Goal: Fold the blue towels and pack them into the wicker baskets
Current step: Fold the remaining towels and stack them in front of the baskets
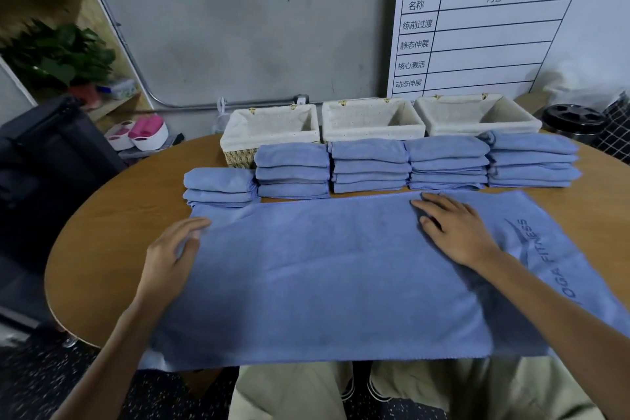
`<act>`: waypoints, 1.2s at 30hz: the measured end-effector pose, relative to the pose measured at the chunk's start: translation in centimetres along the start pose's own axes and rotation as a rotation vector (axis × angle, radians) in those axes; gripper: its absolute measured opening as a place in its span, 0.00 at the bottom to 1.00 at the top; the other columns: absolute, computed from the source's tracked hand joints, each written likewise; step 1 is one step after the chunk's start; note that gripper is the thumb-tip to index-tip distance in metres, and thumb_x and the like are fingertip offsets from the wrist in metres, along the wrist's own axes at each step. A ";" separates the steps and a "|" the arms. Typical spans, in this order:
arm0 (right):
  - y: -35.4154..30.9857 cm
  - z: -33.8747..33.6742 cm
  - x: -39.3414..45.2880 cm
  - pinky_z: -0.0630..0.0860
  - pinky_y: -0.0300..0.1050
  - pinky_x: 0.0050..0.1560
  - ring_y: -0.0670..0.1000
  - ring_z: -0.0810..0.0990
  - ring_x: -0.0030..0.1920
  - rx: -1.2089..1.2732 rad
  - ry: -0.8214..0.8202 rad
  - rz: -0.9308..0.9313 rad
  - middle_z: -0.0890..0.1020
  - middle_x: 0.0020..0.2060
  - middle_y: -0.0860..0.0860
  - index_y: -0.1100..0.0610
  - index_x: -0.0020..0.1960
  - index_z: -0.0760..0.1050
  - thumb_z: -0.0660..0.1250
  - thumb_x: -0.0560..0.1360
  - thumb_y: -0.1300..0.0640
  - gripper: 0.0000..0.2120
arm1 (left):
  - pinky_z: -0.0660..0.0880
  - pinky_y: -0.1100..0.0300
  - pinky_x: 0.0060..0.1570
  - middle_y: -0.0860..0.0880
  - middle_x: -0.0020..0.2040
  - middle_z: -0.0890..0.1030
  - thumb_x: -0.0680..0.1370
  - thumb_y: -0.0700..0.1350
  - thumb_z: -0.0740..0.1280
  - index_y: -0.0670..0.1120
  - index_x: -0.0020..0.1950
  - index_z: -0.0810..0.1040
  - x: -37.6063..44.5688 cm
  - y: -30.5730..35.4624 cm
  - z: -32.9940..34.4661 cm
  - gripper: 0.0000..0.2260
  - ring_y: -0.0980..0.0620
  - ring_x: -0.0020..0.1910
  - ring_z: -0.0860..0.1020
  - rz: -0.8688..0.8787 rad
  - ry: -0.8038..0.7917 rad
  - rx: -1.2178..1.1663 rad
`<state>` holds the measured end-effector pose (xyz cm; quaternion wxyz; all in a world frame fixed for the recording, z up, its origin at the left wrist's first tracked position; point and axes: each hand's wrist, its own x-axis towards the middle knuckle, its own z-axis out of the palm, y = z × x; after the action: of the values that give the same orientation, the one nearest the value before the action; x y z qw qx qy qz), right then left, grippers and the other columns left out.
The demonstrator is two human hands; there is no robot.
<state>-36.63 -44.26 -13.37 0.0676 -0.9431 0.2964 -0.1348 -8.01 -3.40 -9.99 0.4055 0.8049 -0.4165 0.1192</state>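
Note:
A large blue towel (324,276) lies spread flat across the round wooden table (112,215), its near edge hanging over the table's front. My left hand (170,252) rests on the towel's left edge, fingers extended. My right hand (456,232) presses flat on the towel right of centre, beside a printed logo. Several stacks of folded blue towels (370,165) stand in a row behind it. Three wicker baskets with white liners (269,129) (371,119) (477,114) line the far edge, with nothing inside.
A white schedule board (494,20) leans on the wall behind the baskets. A black round container (572,119) stands at the far right. A black chair (51,160) and a shelf with a plant (58,54) are on the left.

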 end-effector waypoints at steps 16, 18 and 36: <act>-0.4 -0.6 -0.1 0.66 0.58 0.70 0.55 0.70 0.73 0.003 -0.013 0.007 0.72 0.72 0.49 0.48 0.72 0.72 0.48 0.77 0.41 0.29 | 0.60 0.73 0.66 0.56 0.69 0.75 0.83 0.59 0.52 0.47 0.67 0.78 -2.3 -1.8 -1.7 0.24 0.60 0.69 0.70 0.087 -0.202 0.079; -0.4 -0.6 -0.3 0.66 0.58 0.70 0.55 0.70 0.73 0.012 -0.013 0.010 0.72 0.72 0.49 0.48 0.72 0.72 0.49 0.77 0.41 0.28 | 0.63 0.67 0.66 0.57 0.69 0.75 0.83 0.59 0.53 0.48 0.67 0.78 -2.4 -2.2 -2.1 0.23 0.61 0.70 0.70 0.084 -0.214 0.041; -1.4 -1.8 0.3 0.67 0.56 0.63 0.56 0.74 0.65 -0.034 0.011 0.024 0.76 0.66 0.47 0.47 0.65 0.76 0.61 0.80 0.45 0.16 | 0.50 0.33 0.74 0.54 0.82 0.48 0.66 0.81 0.35 0.63 0.80 0.53 -0.3 0.9 4.1 0.46 0.42 0.81 0.48 -0.116 -0.629 0.540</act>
<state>-36.15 -43.43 -11.30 0.0514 -0.9397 0.3105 -0.1340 -9.46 -6.60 -12.27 0.0390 0.9017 -0.4277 -0.0507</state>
